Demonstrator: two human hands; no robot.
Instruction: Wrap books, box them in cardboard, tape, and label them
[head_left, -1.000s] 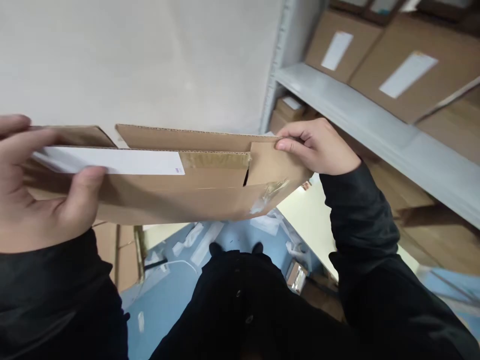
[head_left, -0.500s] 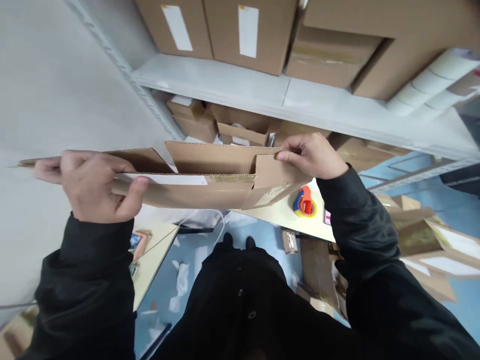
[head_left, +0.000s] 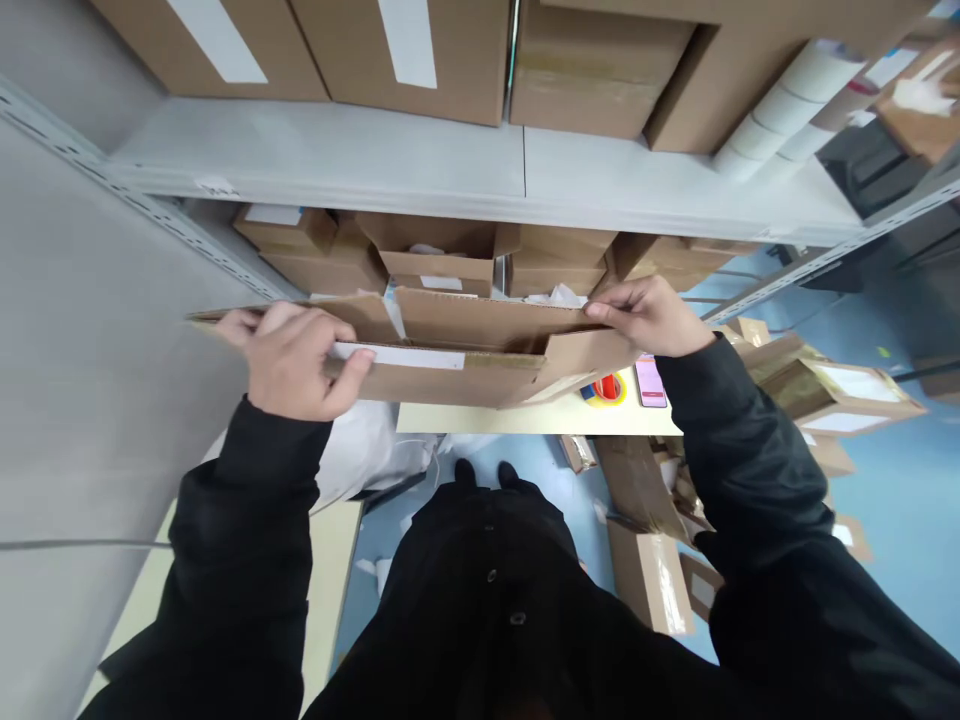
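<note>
I hold a flattened brown cardboard box level in front of me, its flaps loose and a white label on its near face. My left hand is closed on the box's left end, thumb on the label strip. My right hand pinches the right end by a folded flap. Both sleeves are black. Beneath the box lies a pale table top with a red and blue tape dispenser and a phone with a pink screen, both partly hidden by the box.
A grey metal shelf runs across ahead, bearing large labelled cartons and white rolls. Smaller open boxes sit under it. More cartons and scraps lie on the blue floor at right. A grey wall stands at left.
My view has swung right from the bare wall toward the shelving. Both hands keep their grip on the flat box, which now sits farther from me, over the table.
</note>
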